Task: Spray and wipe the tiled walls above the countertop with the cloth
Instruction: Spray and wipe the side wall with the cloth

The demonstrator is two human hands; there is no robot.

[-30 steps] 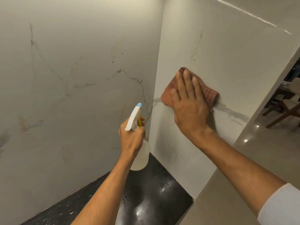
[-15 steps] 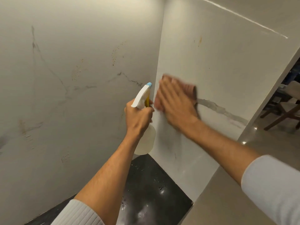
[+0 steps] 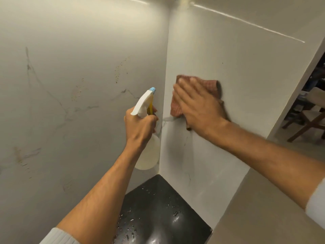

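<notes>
- Cloth (image 3: 213, 85) flat under open right hand (image 3: 198, 104) on wall (image 3: 246, 67); left hand (image 3: 140, 125), at nine o'clock, grips bottle (image 3: 146, 155)
- Cloth reddish, checked, crumpled

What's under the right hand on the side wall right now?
The reddish checked cloth lies under the right hand, pressed flat on the right wall. Its edges stick out above and left; the tile beneath it is covered, so any marks there can't be seen.

The right hand (image 3: 198, 104), slightly blurred, hides most of the cloth (image 3: 213, 85).
</notes>
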